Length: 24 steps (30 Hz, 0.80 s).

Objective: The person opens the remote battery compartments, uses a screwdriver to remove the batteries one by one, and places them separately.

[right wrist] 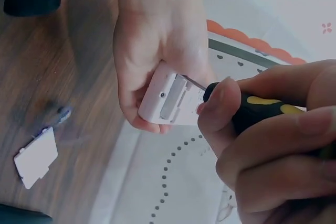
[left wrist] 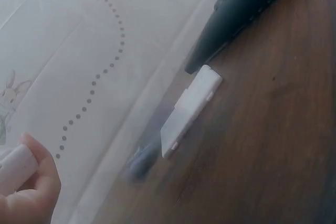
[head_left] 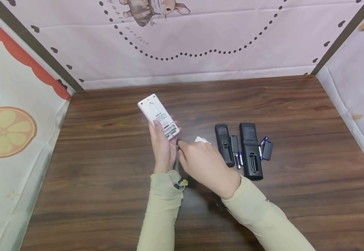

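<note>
My left hand (head_left: 164, 150) holds a white remote control (head_left: 157, 113) with its back facing up and its battery compartment uncovered. In the right wrist view, a small screw hole shows at the end of the remote, beside the compartment. My right hand (head_left: 205, 164) grips a screwdriver (right wrist: 260, 109) with a black and yellow handle. Its thin shaft points at the compartment end of the remote; whether the tip touches, I cannot tell. On the table, partly behind the right hand in the head view, lies a white battery cover (left wrist: 191, 109).
Right of the hands lie a smaller black remote (head_left: 223, 143) and a larger black remote (head_left: 251, 150), both with uncovered battery slots. Beside them are a dark cover (head_left: 234, 143), another dark cover (head_left: 267, 150) and several blue-and-silver batteries (head_left: 240, 158). Printed cloth walls (head_left: 201, 35) enclose the wooden table (head_left: 106, 195).
</note>
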Tool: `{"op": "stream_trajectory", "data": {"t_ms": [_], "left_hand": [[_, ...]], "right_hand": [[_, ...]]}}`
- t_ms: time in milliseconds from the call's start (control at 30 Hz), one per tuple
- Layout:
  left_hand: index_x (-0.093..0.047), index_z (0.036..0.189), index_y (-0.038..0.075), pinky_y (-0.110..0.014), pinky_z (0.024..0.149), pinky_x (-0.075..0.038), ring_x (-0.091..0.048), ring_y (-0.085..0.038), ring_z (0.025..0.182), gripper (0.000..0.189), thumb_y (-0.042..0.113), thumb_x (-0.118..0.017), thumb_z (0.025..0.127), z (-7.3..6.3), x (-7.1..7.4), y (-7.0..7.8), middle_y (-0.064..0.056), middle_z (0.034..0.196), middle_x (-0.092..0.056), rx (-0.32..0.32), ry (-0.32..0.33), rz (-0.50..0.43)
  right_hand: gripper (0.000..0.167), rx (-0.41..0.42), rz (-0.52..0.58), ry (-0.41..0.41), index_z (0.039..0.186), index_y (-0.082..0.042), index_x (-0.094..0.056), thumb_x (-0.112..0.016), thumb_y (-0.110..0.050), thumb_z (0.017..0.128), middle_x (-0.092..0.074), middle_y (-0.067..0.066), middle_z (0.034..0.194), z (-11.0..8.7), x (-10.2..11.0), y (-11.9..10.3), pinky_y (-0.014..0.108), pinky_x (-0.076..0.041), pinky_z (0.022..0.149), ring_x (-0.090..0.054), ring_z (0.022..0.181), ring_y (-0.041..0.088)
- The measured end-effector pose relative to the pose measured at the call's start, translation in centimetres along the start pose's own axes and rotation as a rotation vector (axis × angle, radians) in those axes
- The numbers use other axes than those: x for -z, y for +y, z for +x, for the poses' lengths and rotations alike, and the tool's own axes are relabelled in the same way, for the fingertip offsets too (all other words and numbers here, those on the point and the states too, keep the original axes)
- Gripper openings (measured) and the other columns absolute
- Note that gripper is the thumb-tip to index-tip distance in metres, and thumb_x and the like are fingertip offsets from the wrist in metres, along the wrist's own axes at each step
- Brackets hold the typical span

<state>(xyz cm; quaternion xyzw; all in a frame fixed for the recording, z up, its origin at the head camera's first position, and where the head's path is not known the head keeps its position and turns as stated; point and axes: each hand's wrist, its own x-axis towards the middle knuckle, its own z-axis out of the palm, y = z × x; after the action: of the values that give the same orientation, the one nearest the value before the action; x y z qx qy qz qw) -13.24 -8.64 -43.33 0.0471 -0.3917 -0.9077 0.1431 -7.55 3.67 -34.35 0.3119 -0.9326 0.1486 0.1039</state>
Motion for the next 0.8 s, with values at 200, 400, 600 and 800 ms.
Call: {"op": "stream_trajectory", "data": {"t_ms": [200, 400, 600, 800], "left_hand": [[-0.033, 0.132, 0.033, -0.037, 0.074, -0.048, -0.046, -0.036, 0.103, 0.043, 0.038, -0.043, 0.09, -0.1, -0.3, -0.4, -0.023, 0.124, -0.038, -0.016, 0.048, -0.005], [-0.034, 0.132, 0.031, -0.037, 0.072, -0.049, -0.049, -0.033, 0.098, 0.044, 0.038, -0.045, 0.09, 0.0, -0.3, -0.6, -0.022, 0.121, -0.041, -0.029, 0.077, 0.014], [-0.034, 0.131, 0.029, -0.042, 0.075, -0.047, -0.051, -0.03, 0.095, 0.046, 0.039, -0.048, 0.088, 0.1, -0.2, -0.9, -0.023, 0.12, -0.041, -0.008, 0.123, 0.059], [-0.033, 0.131, 0.025, -0.036, 0.069, -0.049, -0.05, -0.031, 0.093, 0.048, 0.039, -0.049, 0.088, 0.1, -0.1, -1.1, -0.022, 0.119, -0.041, -0.021, 0.143, 0.083]], "right_hand": [[0.01, -0.043, -0.057, 0.01, 0.076, -0.011, -0.055, -0.049, -0.014, 0.083, -0.041, -0.004, 0.048, -0.4, -0.4, -0.4, 0.024, -0.024, 0.028, -0.038, 0.038, 0.01], [0.011, -0.027, -0.075, 0.032, 0.08, -0.01, -0.058, -0.049, -0.014, 0.084, -0.044, -0.004, 0.05, -0.5, -0.6, -0.4, 0.022, -0.023, 0.028, -0.037, 0.037, 0.008], [0.009, -0.012, -0.086, 0.049, 0.079, -0.009, -0.057, -0.05, -0.014, 0.083, -0.042, -0.003, 0.05, -0.7, -1.0, -0.1, 0.023, -0.023, 0.028, -0.036, 0.037, 0.008], [0.01, -0.02, -0.109, 0.045, 0.083, -0.008, -0.057, -0.05, -0.015, 0.083, -0.043, -0.002, 0.049, -1.0, -1.4, -0.3, 0.023, -0.022, 0.027, -0.035, 0.035, 0.009]]}}
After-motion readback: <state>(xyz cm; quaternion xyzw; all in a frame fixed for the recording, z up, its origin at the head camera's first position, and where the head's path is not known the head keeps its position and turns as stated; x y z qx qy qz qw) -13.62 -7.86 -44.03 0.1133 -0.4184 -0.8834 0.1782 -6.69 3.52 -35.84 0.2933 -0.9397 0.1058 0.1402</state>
